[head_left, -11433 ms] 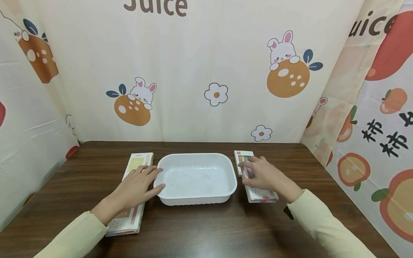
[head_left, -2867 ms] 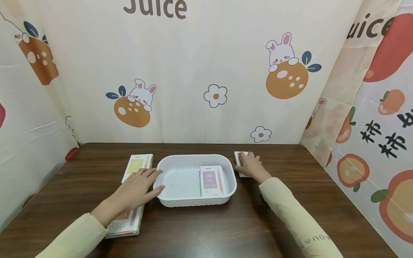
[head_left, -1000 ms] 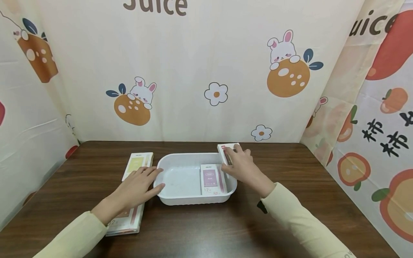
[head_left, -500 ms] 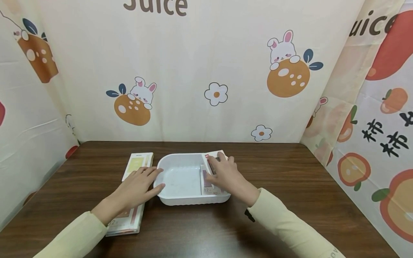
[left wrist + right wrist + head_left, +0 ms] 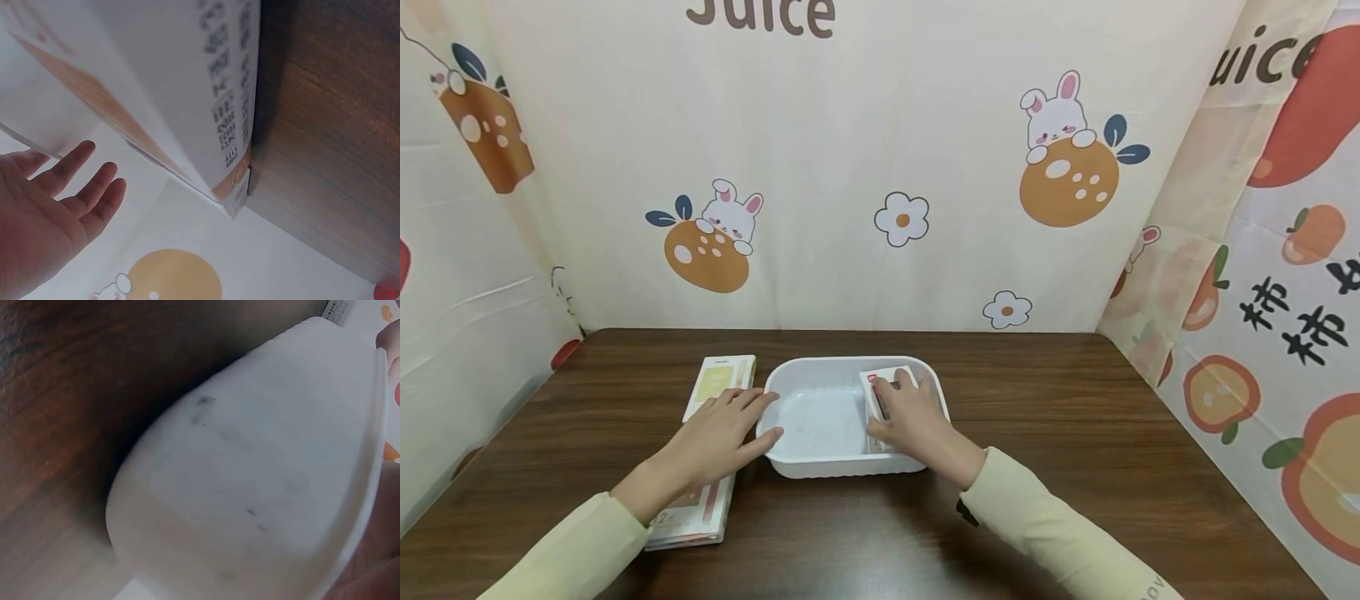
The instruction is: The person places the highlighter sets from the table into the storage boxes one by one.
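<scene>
My right hand [image 5: 917,423] is inside the right part of a white plastic tub [image 5: 835,468], gripping a small white box [image 5: 871,385] with a red logo. This box lies over a purple-labelled box, which is now mostly hidden. At the tub's left rim rests my left hand [image 5: 718,429], fingers spread and relaxed. Beneath that hand lie flat white boxes, one with a yellow-green label [image 5: 715,380]. In the left wrist view a white box [image 5: 187,94] stands close beside the loose fingers. The tub's outer wall [image 5: 250,462] fills the right wrist view, hiding most of the right hand.
Everything stands on a dark brown wooden table [image 5: 850,542]. Behind it hangs a cream curtain [image 5: 835,275] printed with rabbits and fruit. A patterned cloth [image 5: 1262,375] borders the right side.
The right hand first moved the purple-labelled box into the tub. It then took the small box from the table's back right and carried it left and down into the tub. The left hand stayed put.
</scene>
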`<action>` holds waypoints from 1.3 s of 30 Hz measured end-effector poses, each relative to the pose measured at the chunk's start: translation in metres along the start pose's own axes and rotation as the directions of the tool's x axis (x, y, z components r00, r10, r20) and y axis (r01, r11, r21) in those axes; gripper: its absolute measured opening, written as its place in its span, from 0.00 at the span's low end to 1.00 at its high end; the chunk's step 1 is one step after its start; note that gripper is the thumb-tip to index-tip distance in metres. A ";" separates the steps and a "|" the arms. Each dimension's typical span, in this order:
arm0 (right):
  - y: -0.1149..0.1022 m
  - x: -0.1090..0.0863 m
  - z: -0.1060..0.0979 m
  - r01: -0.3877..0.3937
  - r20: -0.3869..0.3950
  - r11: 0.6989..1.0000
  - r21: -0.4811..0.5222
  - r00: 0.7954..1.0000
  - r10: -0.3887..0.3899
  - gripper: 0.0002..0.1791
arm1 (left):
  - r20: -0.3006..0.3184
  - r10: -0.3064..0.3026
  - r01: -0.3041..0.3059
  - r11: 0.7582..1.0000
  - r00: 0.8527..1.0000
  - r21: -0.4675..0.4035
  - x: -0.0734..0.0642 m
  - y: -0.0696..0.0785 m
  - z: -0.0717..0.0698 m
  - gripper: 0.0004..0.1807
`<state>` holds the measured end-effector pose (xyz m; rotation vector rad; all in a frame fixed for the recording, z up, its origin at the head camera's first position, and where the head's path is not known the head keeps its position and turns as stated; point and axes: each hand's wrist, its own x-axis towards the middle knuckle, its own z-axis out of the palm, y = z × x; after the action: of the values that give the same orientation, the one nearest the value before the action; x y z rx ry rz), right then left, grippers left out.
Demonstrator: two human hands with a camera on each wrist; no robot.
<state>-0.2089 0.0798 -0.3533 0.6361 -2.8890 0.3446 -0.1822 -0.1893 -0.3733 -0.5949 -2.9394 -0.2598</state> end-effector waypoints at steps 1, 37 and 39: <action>0.000 0.000 0.002 -0.007 -0.004 1.000 -0.001 1.000 0.007 0.26 | -0.003 0.003 -0.003 1.000 1.000 -0.001 0.000 0.000 0.000 0.33; 0.003 0.000 0.009 -0.085 0.005 0.996 -0.029 0.996 0.085 0.18 | 0.005 -0.002 0.002 1.000 1.000 -0.016 0.000 0.000 0.000 0.33; 0.004 -0.001 0.007 -0.068 -0.020 0.997 -0.044 0.998 0.067 0.19 | 0.004 -0.003 0.003 1.000 1.000 -0.018 0.000 0.000 0.000 0.33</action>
<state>-0.2107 0.0817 -0.3609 0.5255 -2.8965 0.2919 -0.1819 -0.1892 -0.3734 -0.5947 -2.9453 -0.2860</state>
